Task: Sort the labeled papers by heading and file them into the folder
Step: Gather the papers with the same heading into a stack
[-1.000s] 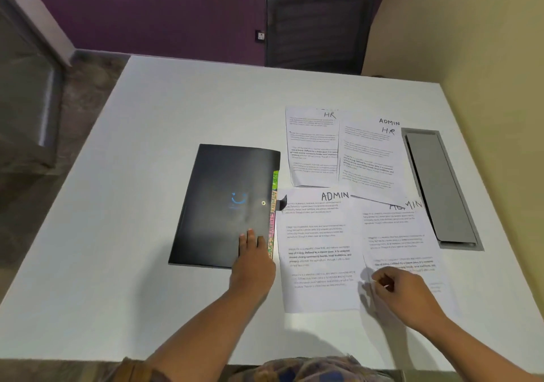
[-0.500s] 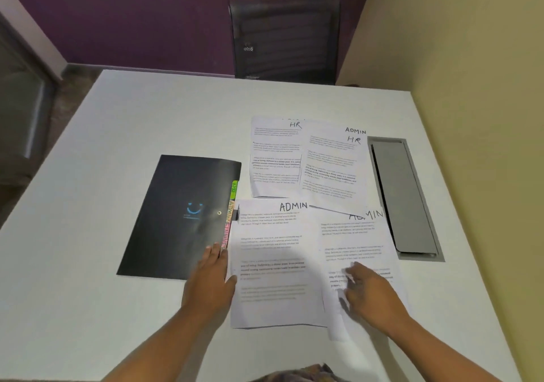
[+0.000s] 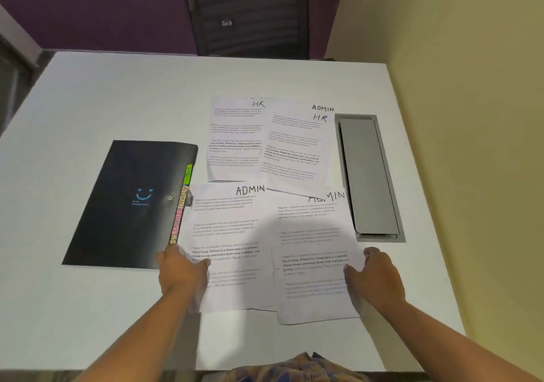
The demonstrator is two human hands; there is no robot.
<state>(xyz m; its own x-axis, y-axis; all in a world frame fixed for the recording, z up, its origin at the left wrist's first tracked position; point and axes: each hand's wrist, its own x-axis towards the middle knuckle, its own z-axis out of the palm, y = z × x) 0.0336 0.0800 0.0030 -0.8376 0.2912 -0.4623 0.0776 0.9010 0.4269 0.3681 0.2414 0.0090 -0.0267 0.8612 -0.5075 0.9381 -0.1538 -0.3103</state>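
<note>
A black folder with a blue smiley and coloured index tabs lies shut on the white table, left of the papers. Two sheets headed ADMIN lie side by side in front of me: the left ADMIN sheet and the right ADMIN sheet. Behind them lie an HR sheet and a sheet headed ADMIN and HR. My left hand grips the left edge of the left ADMIN sheet. My right hand holds the right edge of the right ADMIN sheet.
A grey recessed cable flap sits in the table to the right of the papers. A dark chair stands behind the far edge. A yellow wall runs along the right side.
My left hand moved off the folder's corner onto the left ADMIN sheet's edge. My right hand shifted from the middle of the right ADMIN sheet to its right edge.
</note>
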